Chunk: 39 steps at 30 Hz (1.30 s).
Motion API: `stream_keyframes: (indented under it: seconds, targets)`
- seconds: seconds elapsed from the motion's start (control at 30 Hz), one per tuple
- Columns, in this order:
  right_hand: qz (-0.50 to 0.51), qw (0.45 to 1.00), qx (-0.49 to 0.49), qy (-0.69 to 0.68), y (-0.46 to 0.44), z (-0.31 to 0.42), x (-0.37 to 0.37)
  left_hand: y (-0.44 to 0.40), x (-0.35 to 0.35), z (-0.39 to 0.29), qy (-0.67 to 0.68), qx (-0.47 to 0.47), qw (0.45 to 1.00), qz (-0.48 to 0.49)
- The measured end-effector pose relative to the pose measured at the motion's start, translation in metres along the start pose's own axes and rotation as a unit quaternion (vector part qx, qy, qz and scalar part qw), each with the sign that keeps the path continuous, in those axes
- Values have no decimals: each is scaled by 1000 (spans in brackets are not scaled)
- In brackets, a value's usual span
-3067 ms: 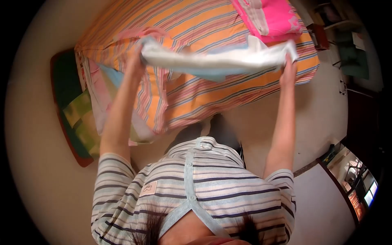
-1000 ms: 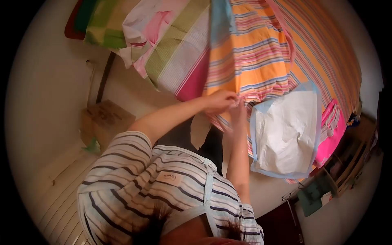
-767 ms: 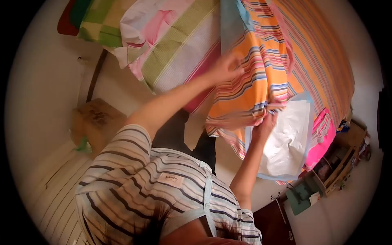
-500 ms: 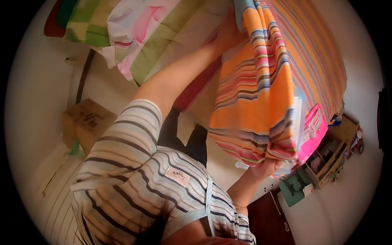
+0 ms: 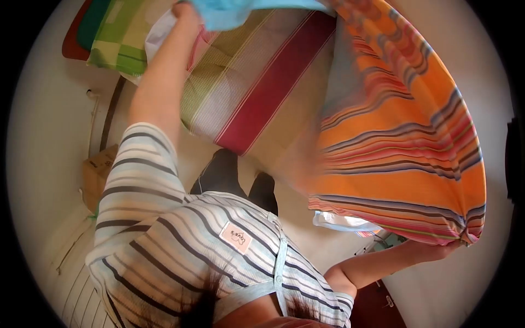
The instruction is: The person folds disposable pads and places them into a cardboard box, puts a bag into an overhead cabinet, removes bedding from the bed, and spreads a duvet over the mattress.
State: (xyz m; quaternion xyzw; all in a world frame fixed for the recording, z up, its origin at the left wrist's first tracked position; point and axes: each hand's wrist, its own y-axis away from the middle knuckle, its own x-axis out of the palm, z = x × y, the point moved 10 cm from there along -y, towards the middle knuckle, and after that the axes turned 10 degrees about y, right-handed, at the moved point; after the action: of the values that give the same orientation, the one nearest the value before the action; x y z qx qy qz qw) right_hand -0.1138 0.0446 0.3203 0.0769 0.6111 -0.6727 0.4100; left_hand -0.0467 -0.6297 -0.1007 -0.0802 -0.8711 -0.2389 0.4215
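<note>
A large orange striped cloth (image 5: 394,186) with a light blue side spreads between my two hands. My left hand (image 5: 187,12), at the top edge of the view, is closed on the light blue end of this cloth, over the bed. On the lower right, my right hand (image 5: 445,249) grips a bunched corner of the cloth, its fingers partly hidden by the fabric. The middle of the cloth is blurred by motion. Under it lies a bed sheet (image 5: 262,82) with green, beige and maroon stripes.
A green checked pillow (image 5: 117,41) and a white cloth (image 5: 158,33) lie at the bed's upper left. A cardboard box (image 5: 98,175) stands on the floor at left. A whitish item (image 5: 344,222) shows below the cloth's edge. A dark red door or cabinet (image 5: 377,306) stands lower right.
My left hand has swung far left with its end of the cloth, and my right hand has moved right. The bunched cloth is now spread wide, showing its light blue side.
</note>
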Motion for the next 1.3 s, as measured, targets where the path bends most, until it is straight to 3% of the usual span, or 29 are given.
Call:
stream_keyframes:
  seconds: [0.07, 0.13, 0.2, 0.27, 0.33, 0.37, 0.43, 0.5, 0.57, 0.6, 0.67, 0.73, 0.8, 0.87, 1.0, 1.07, 1.13, 1.17, 1.23, 1.3]
  targets:
    - [-34, 977, 123, -169, -5, -17, -2, -1, -25, -68, -22, 64, 998, -15]
    - [-29, 972, 146, -181, -14, -36, -8, 19, -48, -128, -109, 132, 985, -13]
    - [-31, 968, 166, -185, -21, -39, -27, 59, -52, -163, -319, 240, 914, 78]
    - [5, 999, -4, -54, -24, 5, -24, 117, -46, -149, -361, 157, 904, 165]
    - [-7, 999, -21, -31, -18, 8, -21, 144, -63, -154, -541, 291, 770, 171]
    - [-1, 999, 4, -48, -15, 5, -16, 172, -50, -155, -541, 287, 771, 173]
    - [-9, 995, 49, -89, -17, 8, -10, 235, 9, -108, -827, 255, 458, 205]
    - [-10, 997, 44, -64, -13, 10, -16, 264, 17, -52, -806, 275, 367, 374]
    - [-7, 998, 31, -53, -10, 24, -25, 306, 33, 9, -735, 192, 440, 479]
    - [-10, 998, 28, -50, -8, 33, -29, 318, 25, 50, -679, 100, 498, 530]
    - [-27, 993, 76, -92, -3, 28, -32, 355, 38, 129, -599, 62, 516, 609]
    - [-45, 984, 102, -138, 2, 27, -45, 353, 34, 208, -600, -51, 581, 548]
    - [-59, 972, 129, -188, 8, 20, -55, 348, 55, 250, -539, 52, 691, 480]
    - [-29, 999, -15, -42, 8, 46, -61, 353, 90, 276, -591, 75, 686, 419]
    - [-35, 994, 62, -80, 13, 52, -70, 362, 132, 299, -594, 35, 729, 337]
    - [-27, 998, 41, -38, 13, 50, -76, 356, 144, 309, -573, 30, 750, 329]
    - [9, 991, -123, 48, 13, 74, -69, 334, 136, 342, -545, -97, 772, 312]
    - [9, 991, -123, 49, 13, 75, -70, 335, 136, 338, -545, -98, 772, 312]
    - [51, 987, -117, 101, 12, 77, -61, 355, 164, 312, -548, 10, 722, 423]
    - [30, 994, -82, 70, 9, 76, -58, 341, 157, 309, -570, 53, 711, 409]
